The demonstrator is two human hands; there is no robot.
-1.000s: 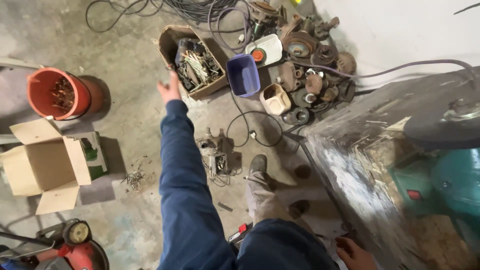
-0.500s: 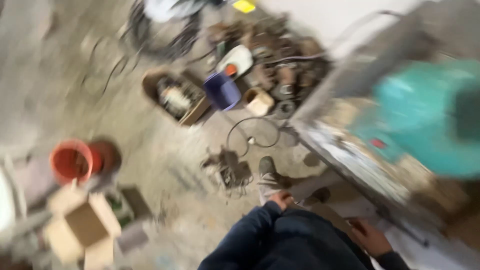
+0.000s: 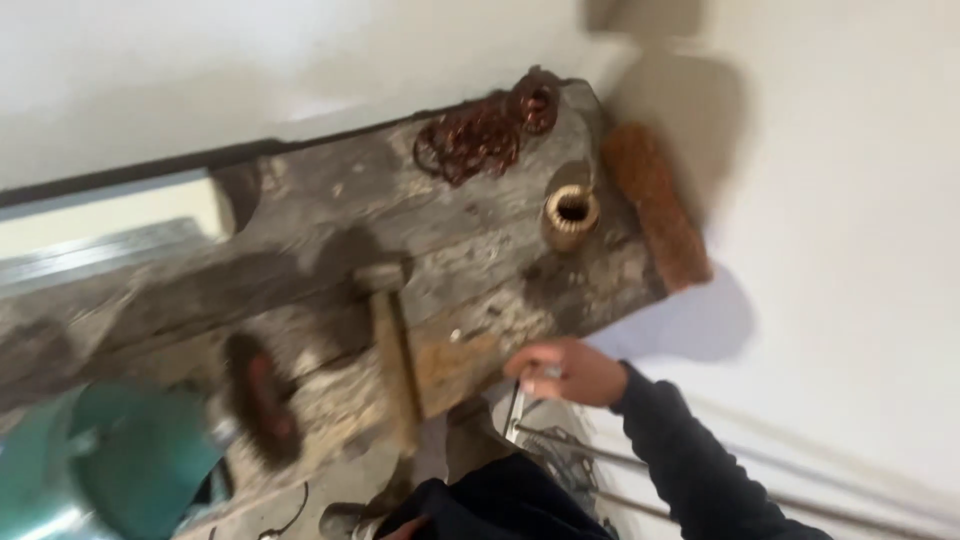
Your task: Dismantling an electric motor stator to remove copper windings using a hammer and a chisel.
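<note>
A worn, stained wooden tabotop (image 3: pixel 470 250) is not quite the word for polish here: the tabletop stands scarred and grimy against a plain white wall (image 3: pixel 830 150), strewn with workshop leavings. A tangle of copper wire coils (image 3: pixel 480 135) lies near its far edge, a pale ribbed spool (image 3: pixel 571 217) sits just beside them, and a rust-coloured roller (image 3: pixel 655 205) rests along the end of the board. A hammer (image 3: pixel 392 345) lies across the middle, its wooden handle pointing toward the person, with a round wire brush wheel (image 3: pixel 258 395) and a teal machine (image 3: pixel 120 470) at the near left. The right hand (image 3: pixel 568 372), in a dark sleeve, is closed around a small slim metal tool (image 3: pixel 516 410) at the tabletop's near edge; blur hides what kind of tool it is. The left hand (image 3: pixel 405 527) barely shows at the bottom of the frame, and whether it is open or closed cannot be told. By the look of it, the work is at the picking-up stage; bringing the tool onto the board would call for a steady lift clear of the edge.
</note>
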